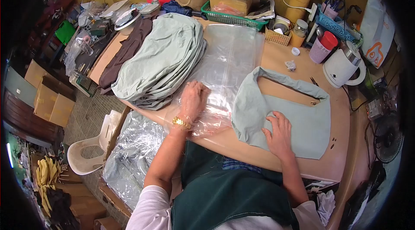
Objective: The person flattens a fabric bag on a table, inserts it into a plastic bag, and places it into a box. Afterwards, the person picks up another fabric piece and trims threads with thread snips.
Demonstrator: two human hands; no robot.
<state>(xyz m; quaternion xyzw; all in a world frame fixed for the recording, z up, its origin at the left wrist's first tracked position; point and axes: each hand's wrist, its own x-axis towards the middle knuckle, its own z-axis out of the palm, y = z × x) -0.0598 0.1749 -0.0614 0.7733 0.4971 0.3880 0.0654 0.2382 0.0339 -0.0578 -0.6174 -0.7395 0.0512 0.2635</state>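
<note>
A pale grey-green cloth bag [302, 120] with a wide strap loop lies flat on the brown table at the right. My right hand [279, 134] rests on it, palm down, fingers apart. To its left is a pile of clear plastic bags [229, 57]. Curled fingers of my left hand [193, 100] close on the near left part of the plastic; a gold bracelet circles that wrist. Left of the plastic, a thick stack of similar grey-green cloth bags [160, 53] is heaped, touching or nearly touching it.
Dark brown cloth [127, 53] lies beyond the stack. A white kettle [344, 66], pink cup [320, 50] and green basket [233, 19] line the table's far and right sides. Below the left edge, a box holds plastic-wrapped goods [129, 156], near a white chair [93, 152].
</note>
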